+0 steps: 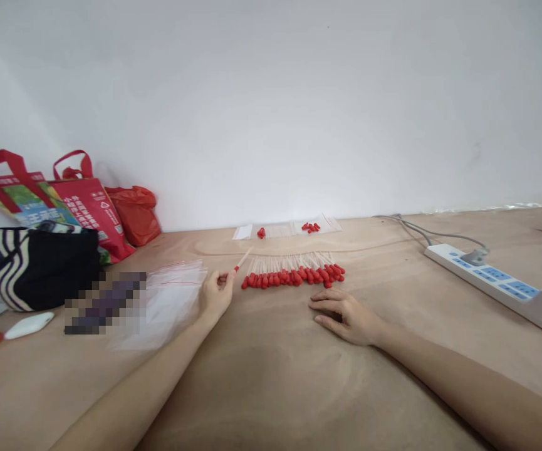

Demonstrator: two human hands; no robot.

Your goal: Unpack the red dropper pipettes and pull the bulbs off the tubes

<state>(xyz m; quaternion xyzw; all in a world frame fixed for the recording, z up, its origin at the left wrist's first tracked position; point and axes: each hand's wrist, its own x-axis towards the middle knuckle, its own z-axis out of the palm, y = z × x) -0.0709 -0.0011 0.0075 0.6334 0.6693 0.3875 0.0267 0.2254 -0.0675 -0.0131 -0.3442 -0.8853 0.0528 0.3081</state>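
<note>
My left hand [217, 293] pinches a thin pale stick with a red end [244, 259] by its red end, the pale shaft pointing away and to the right. Just right of it, a row of similar sticks with red ends [294, 275] lies side by side on the table, red ends toward me. My right hand [346, 315] rests on the table below the right end of that row, fingers loosely stretched and nothing visible in them. Under and left of my left hand spreads a stack of clear zip bags [158, 307].
At the back lie small red pieces [311, 227] on a clear bag, another red bunch [261, 233] and a white card [242, 232]. A power strip [496, 282] with a cable stands right. On the left are a black bag [59, 266], red bags [94, 213] and a white object [29, 326].
</note>
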